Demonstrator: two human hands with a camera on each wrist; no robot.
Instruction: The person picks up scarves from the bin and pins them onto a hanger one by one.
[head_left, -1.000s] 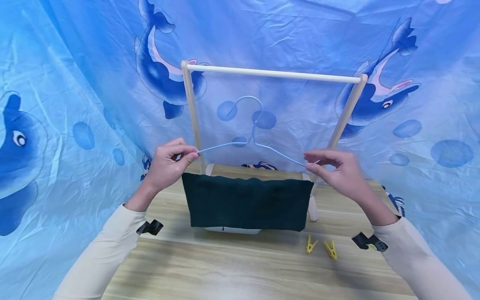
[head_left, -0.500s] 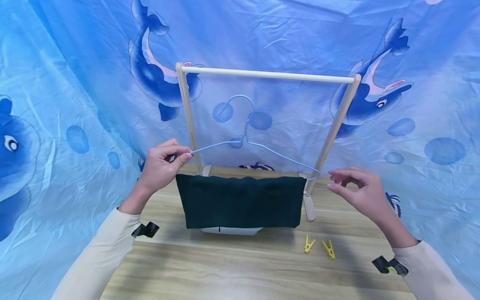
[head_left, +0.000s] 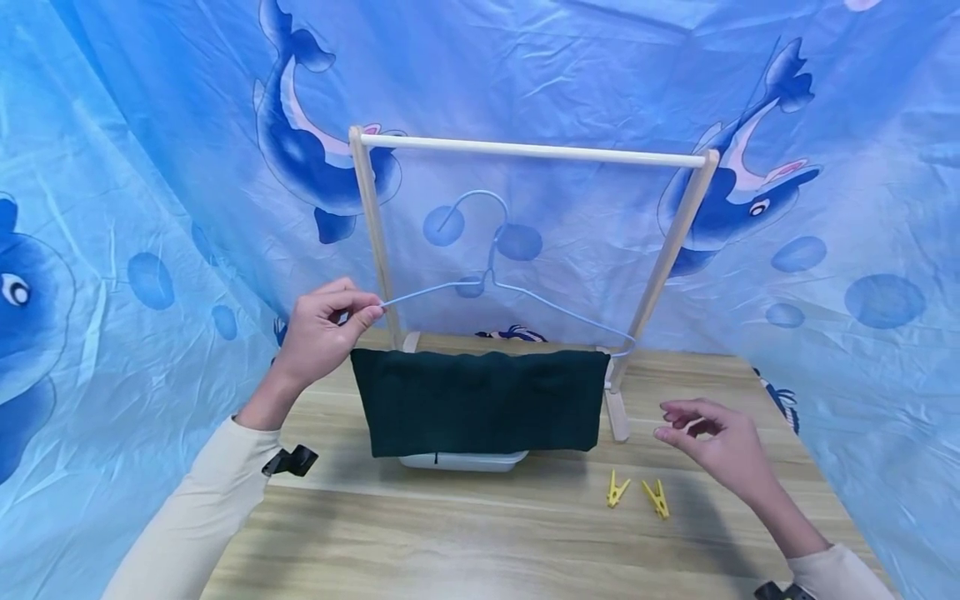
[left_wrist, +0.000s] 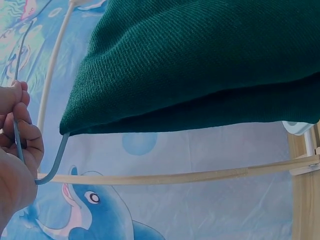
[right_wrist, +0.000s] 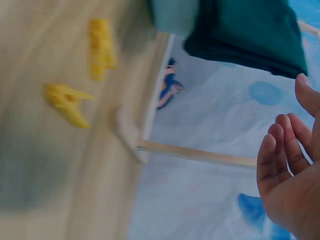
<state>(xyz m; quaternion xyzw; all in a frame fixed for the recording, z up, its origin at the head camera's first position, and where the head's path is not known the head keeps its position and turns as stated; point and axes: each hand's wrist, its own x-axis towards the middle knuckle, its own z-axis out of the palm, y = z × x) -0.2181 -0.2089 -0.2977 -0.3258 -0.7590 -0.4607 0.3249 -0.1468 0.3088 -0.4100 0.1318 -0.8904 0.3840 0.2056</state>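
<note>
My left hand (head_left: 322,329) pinches the left shoulder of a light blue wire hanger (head_left: 555,310) between thumb and fingers. Over the hanger's lower bar hangs a folded dark green cloth (head_left: 483,404); in the left wrist view the bent wire comes out at the corner of the green cloth (left_wrist: 190,70). The hanger's hook points up, in front of the rack and below its rail. My right hand (head_left: 720,437) is apart from the hanger, fingers loosely bent and holding nothing, above the table to the right of two yellow clothespins (head_left: 617,489) (right_wrist: 102,47).
A wooden rack with a white rail (head_left: 525,148) stands behind the cloth, its right foot (head_left: 617,417) on the wood-grain table (head_left: 465,542). A white container (head_left: 465,461) shows partly under the cloth. Blue dolphin-print curtains (head_left: 600,67) enclose the table at the back and sides.
My right hand has let go of the hanger's right shoulder and moved right, then down toward the clothespins. My left hand keeps its pinch on the hanger. The view has shifted slightly.
</note>
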